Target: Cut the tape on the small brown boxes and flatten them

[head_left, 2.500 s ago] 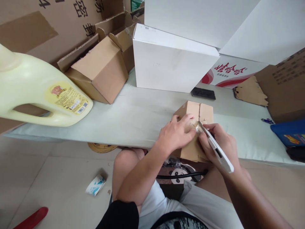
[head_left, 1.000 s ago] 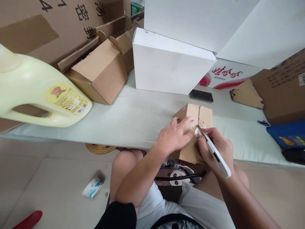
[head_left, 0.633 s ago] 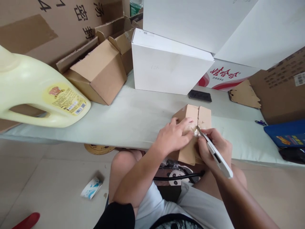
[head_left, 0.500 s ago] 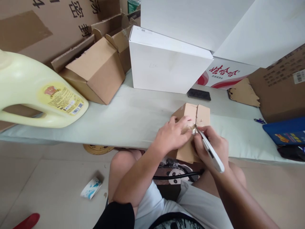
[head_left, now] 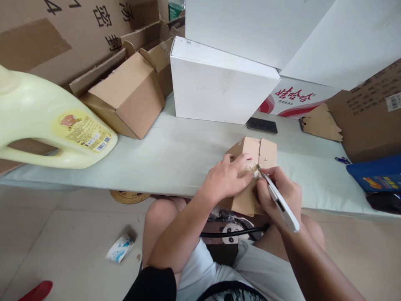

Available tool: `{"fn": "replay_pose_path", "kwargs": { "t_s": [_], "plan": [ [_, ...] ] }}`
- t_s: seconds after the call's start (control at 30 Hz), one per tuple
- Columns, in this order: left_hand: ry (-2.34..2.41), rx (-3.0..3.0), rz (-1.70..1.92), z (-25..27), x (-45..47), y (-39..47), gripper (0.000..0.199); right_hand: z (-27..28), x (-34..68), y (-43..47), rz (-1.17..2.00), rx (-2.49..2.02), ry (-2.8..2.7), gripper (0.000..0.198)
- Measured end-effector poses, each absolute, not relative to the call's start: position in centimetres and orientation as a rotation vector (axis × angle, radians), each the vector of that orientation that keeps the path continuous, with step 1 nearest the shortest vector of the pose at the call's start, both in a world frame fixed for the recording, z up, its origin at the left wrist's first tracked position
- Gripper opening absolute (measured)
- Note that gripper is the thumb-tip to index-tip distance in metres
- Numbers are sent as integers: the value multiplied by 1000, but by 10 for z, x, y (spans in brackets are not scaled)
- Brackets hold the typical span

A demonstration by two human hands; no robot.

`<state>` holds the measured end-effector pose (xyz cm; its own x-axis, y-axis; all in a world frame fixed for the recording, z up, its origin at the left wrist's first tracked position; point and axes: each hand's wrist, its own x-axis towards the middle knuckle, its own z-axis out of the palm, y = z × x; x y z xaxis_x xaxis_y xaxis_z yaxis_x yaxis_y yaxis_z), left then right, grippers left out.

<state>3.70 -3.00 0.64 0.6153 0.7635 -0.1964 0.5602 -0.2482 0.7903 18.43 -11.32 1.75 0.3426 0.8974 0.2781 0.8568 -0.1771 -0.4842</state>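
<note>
A small brown cardboard box (head_left: 267,149) sits at the front edge of the table, partly covered by both hands. My left hand (head_left: 226,177) holds the box from its left side, thumb and fingertips on top beside the seam. Crumpled clear tape (head_left: 255,172) shows between the two hands. In my right hand (head_left: 286,190) is a white utility knife (head_left: 283,209), its handle slanting back toward me. The blade tip touches or nearly touches the box top by the tape.
A pale yellow jug (head_left: 34,100) and an opened cardboard carton (head_left: 138,92) stand on the left. Behind the box are a white box (head_left: 219,85) and a black phone (head_left: 262,125). A blue package (head_left: 376,173) lies right. A paper cup (head_left: 120,247) is on the floor.
The knife handle's rear end has swung slightly toward me and to the right, with my right hand shifting a little. My left hand and the box stay nearly in place.
</note>
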Motion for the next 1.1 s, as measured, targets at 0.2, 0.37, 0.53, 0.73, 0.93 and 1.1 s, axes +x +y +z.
{"fn": "replay_pose_path", "kwargs": {
  "t_s": [0.2, 0.37, 0.53, 0.73, 0.93, 1.1],
  "plan": [
    [1049, 1941, 257, 7, 36, -28, 46, 17, 184, -114, 111, -2042, -1501, 14],
    [1037, 1943, 231, 7, 35, -26, 47, 16, 184, -114, 117, -2044, -1493, 15],
    [1036, 1922, 249, 7, 36, -26, 48, 16, 184, -115, 121, -2022, -1496, 15],
    [1042, 1918, 251, 6, 37, -27, 46, 18, 183, -113, 114, -2036, -1493, 14],
    [1035, 1920, 257, 5, 37, -27, 47, 18, 184, -112, 89, -2017, -1522, 14],
    [1026, 1927, 242, 7, 35, -26, 48, 17, 186, -114, 110, -2013, -1512, 14]
  ]
}}
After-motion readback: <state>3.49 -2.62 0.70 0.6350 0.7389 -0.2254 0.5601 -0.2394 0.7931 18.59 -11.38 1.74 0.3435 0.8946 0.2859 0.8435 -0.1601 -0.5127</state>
